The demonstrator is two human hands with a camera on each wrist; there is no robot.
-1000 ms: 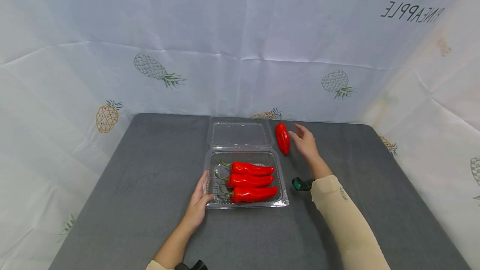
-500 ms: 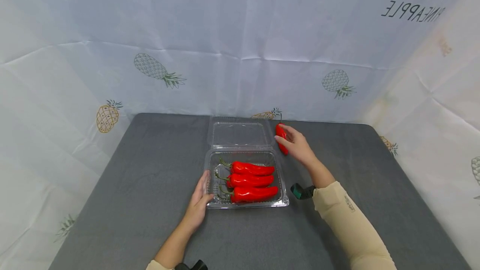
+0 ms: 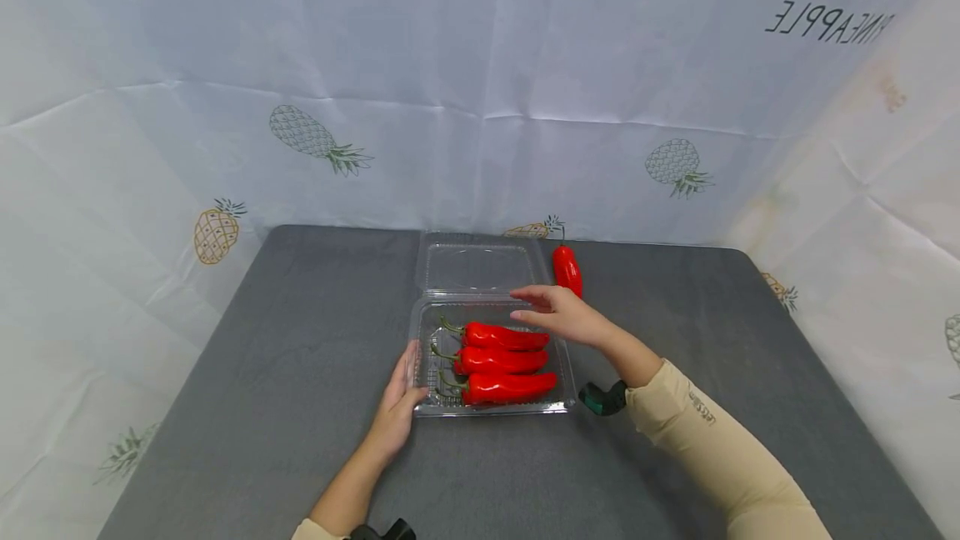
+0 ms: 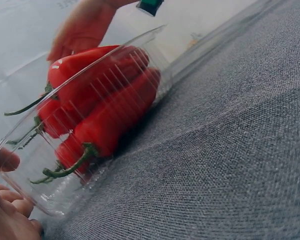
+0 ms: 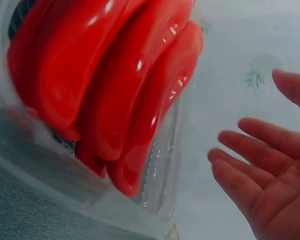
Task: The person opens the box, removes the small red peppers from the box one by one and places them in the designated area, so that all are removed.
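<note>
A clear plastic clamshell box [image 3: 495, 412] lies on the grey table, its lid [image 3: 480, 267] folded back flat behind it. Inside, red chili peppers [image 3: 508, 390] with green stems lie side by side, stacked in layers. My left hand [image 3: 392, 417] grips the box's left side, thumb [image 4: 5, 157] over the rim and fingers below it outside. Above the box's back right corner is my right hand [image 3: 566, 317], fingers spread and holding nothing. Behind that hand, a single red chili pepper [image 3: 567, 265] lies on the table beside the lid, its lower tip hidden.
Grey cloth covers the table [image 3: 322, 332]. A white curtain [image 3: 480, 165] printed with pineapples hangs along its back edge and both sides. A dark wrist camera [image 3: 600, 398] hangs under the right forearm.
My right hand has swept left, from the right of the single pepper across it to above the box's back corner. That pepper stays in its place. My left hand keeps its grip.
</note>
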